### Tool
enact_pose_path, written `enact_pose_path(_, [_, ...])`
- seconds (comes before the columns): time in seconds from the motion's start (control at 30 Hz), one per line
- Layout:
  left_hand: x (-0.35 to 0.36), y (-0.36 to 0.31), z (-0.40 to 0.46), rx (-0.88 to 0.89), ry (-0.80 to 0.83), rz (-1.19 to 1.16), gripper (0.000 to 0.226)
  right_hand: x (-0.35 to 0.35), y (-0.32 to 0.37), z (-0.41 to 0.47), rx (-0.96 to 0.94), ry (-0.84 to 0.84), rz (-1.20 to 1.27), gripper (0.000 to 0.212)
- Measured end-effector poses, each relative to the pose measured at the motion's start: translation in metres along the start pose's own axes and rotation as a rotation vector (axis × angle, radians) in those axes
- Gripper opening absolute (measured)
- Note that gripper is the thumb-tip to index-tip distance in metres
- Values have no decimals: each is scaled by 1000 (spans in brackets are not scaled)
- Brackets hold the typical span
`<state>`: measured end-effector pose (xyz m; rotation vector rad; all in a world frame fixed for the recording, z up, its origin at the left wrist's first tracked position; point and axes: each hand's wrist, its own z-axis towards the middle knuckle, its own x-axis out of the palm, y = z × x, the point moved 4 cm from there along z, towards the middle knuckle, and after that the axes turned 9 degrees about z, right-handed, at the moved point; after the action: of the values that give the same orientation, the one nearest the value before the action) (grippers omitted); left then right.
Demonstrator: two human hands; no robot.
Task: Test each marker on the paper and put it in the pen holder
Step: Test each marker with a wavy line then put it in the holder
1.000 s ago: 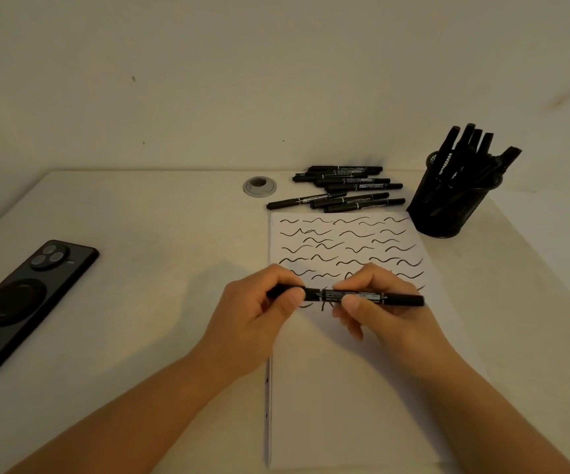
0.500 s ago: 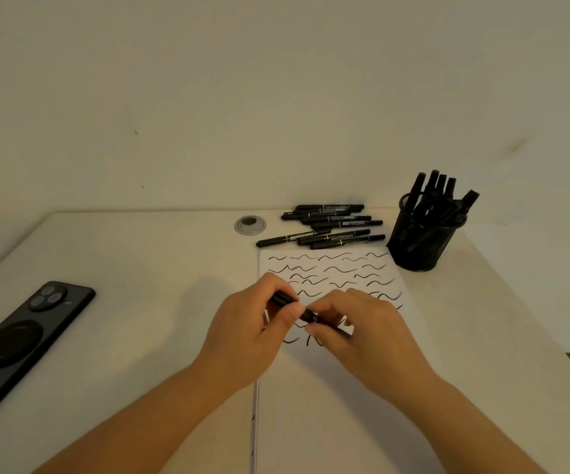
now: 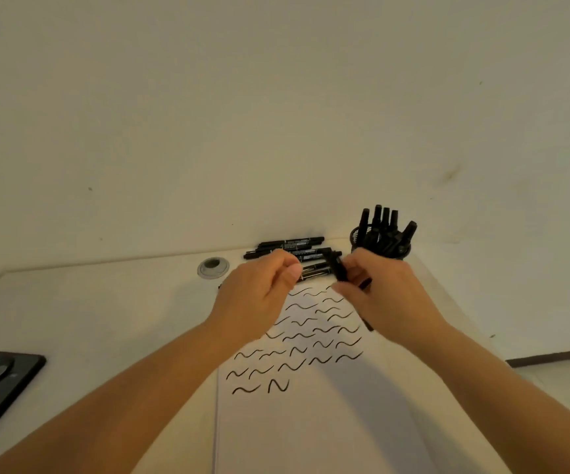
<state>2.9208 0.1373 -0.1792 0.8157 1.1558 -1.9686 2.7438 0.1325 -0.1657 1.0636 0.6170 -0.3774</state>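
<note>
Hands have separated and moved far, off the paper (image 3: 310, 422). Right hand (image 3: 389, 295) clamps the tested marker (image 3: 337, 268) just near of the pen holder (image 3: 381, 248). Left hand (image 3: 259, 292) curled, contents unclear, by the untested pile (image 3: 290, 249). Drop-in looks next.

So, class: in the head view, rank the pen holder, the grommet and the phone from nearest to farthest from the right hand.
From the right hand:
1. Pen holder, just beyond it, by the wall.
2. Grommet, to its left, past the left hand.
3. Phone, far left edge of the table.
</note>
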Motion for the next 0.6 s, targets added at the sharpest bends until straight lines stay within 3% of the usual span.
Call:
enact_pose_path(0.2, [35,43,43,-89,222,322,17,-56,-7,34,2,-238,116,25])
enact_pose_path(0.4, [60,68,51,-81,277,399,23,-83,-14,50,-48,-548,268,43])
enact_pose_path(0.6, [71,72,54,-91,266,460,24,-68,-30,51,-87,-550,248,57])
